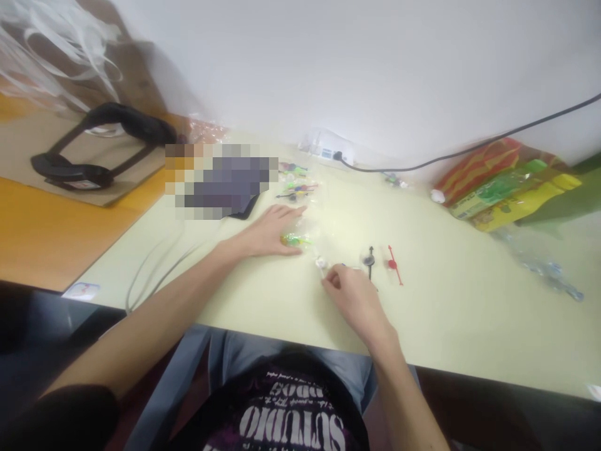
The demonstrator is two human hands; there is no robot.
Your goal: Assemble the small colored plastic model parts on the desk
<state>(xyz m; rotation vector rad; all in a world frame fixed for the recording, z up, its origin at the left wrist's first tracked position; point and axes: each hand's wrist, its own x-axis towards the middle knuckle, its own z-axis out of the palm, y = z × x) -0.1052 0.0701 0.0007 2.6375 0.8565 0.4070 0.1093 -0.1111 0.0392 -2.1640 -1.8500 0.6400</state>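
Note:
My left hand (272, 230) lies on the table with its fingers spread around a clear plastic bag, which has green and yellow plastic pieces (295, 240) in it. Just to the right, my right hand (354, 294) is closed in a pinch on a small white plastic piece (320, 263) with a round part at its far end. Beside that hand lie a black arrow-shaped piece (370, 261) with a round hub and a similar red arrow-shaped piece (392, 265). My right fingers hide part of what lies beneath them.
Clear bags of colored pieces (298, 188) lie beyond my left hand, next to a dark, pixelated object (225, 185). A black frame-like device (101, 147) sits at left. Along the wall runs a black cable (422, 164). Colorful packaging (507, 188) and crumpled clear plastic (547, 269) are at right.

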